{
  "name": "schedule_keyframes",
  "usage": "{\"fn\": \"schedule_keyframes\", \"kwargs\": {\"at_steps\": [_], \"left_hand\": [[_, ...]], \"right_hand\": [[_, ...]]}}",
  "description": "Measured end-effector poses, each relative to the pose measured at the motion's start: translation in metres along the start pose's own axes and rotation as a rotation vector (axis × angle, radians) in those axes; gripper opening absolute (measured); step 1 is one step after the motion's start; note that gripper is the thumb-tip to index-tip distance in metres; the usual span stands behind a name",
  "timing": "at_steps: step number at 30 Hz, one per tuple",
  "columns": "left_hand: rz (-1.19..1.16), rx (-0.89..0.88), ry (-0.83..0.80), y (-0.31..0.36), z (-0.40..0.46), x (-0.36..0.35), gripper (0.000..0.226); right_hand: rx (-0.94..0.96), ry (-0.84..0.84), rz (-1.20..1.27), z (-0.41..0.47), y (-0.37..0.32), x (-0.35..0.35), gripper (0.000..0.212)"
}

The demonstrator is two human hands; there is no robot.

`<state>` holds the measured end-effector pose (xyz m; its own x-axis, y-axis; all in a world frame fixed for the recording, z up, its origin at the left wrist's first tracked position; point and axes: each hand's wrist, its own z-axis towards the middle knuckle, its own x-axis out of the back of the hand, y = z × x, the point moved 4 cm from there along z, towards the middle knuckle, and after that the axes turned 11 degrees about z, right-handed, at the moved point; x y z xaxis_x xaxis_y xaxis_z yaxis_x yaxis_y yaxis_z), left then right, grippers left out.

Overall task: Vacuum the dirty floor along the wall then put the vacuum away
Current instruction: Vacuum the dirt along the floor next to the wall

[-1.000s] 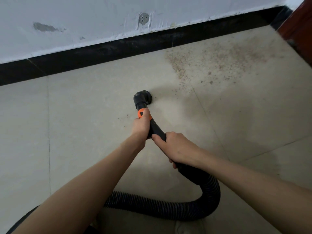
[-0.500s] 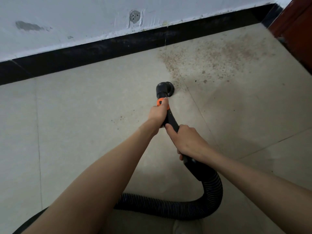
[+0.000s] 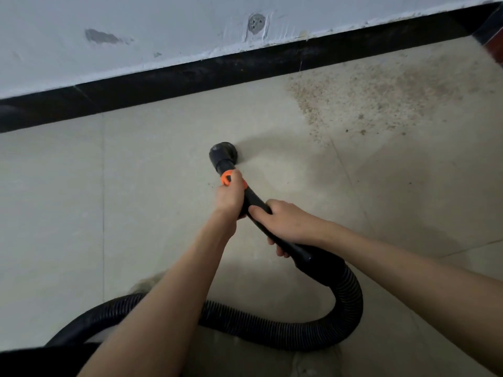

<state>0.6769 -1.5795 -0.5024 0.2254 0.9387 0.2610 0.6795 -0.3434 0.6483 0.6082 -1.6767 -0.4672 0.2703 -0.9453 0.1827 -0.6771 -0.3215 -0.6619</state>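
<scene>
I see the vacuum nozzle [image 3: 223, 153] on the tile floor [image 3: 136, 200], left of the dirt patch [image 3: 381, 96] by the black baseboard [image 3: 217, 74]. My left hand [image 3: 230, 195] grips the wand at its orange collar [image 3: 226, 178]; my right hand [image 3: 285, 221] curls round it lower down, above the ribbed hose [image 3: 351, 300].

- The vacuum's hose [image 3: 272, 326] is ribbed black plastic; its handle tube [image 3: 257, 204] is smooth and slightly glossy.
- The floor [image 3: 136, 200] beside the hose is matt beige tile.
- The wall [image 3: 136, 31] is scuffed, patchy paint; the skirting [image 3: 190, 74] is black.
</scene>
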Motion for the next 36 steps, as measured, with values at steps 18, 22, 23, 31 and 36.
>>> {"fn": "schedule_keyframes", "kwargs": {"at_steps": [18,22,23,31,36], "left_hand": [[-0.096,-0.024,0.005,-0.017,-0.042,-0.019,0.025],[-0.146,0.0,0.121,-0.032,-0.052,-0.016,0.025],[-0.157,0.019,0.149,-0.04,-0.053,-0.013,0.025],[-0.103,0.035,0.087,-0.04,-0.057,-0.032,0.027],[-0.006,0.036,0.006,-0.029,-0.055,-0.059,0.04]], "right_hand": [[0.002,0.061,-0.064,-0.032,0.022,0.001,0.045],[-0.044,-0.035,0.016,-0.042,0.026,-0.002,0.047],[-0.059,-0.071,0.015,-0.044,0.027,-0.005,0.047],[-0.056,0.017,-0.01,-0.059,0.034,0.008,0.045],[-0.069,0.116,0.072,-0.067,0.045,0.02,0.046]]}}
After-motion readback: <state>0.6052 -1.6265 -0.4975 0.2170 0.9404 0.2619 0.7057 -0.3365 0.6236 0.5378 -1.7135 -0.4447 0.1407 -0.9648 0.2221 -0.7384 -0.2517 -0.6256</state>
